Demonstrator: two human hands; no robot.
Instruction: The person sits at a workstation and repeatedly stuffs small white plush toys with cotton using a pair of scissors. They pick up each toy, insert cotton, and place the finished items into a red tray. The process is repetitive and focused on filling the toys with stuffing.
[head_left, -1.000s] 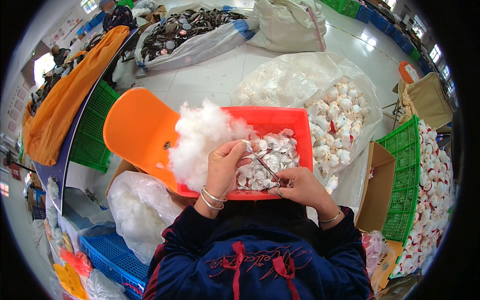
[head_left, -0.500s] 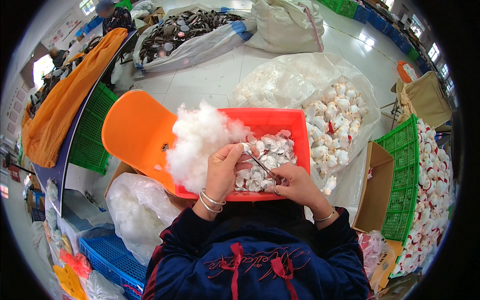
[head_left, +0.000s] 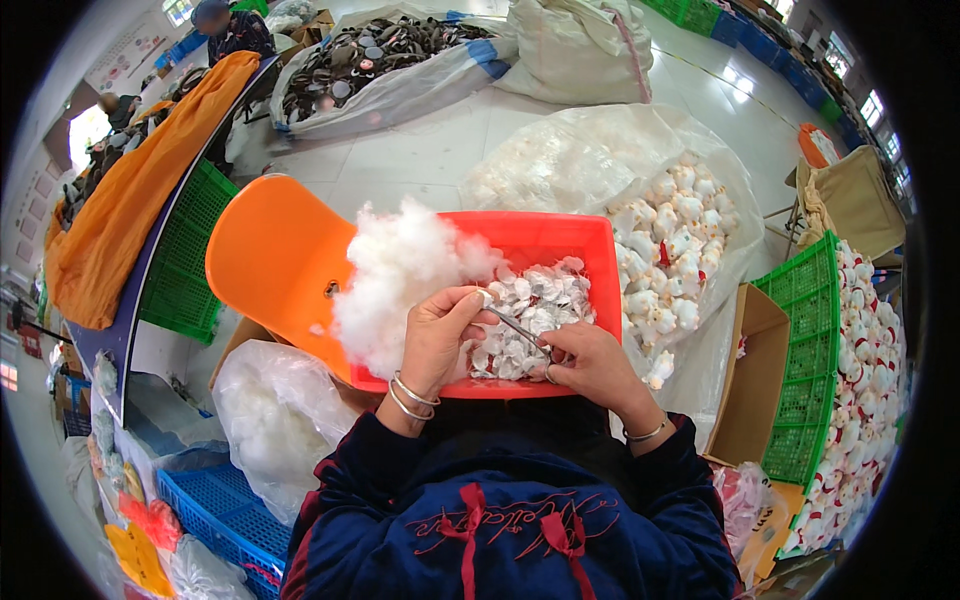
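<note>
While the right hand (head_left: 594, 366) curls its fingers around the ringed handles of a slim metal tool (head_left: 517, 327), the left hand (head_left: 436, 332) pinches a small white piece (head_left: 487, 297) between thumb and forefinger. The piece sits at their fingertips, right at the tool's tip; whether the tip is inside it cannot be told. Below lies a red bin (head_left: 545, 236) with many white pieces (head_left: 535, 300), white stuffing (head_left: 395, 285) heaped at its left.
</note>
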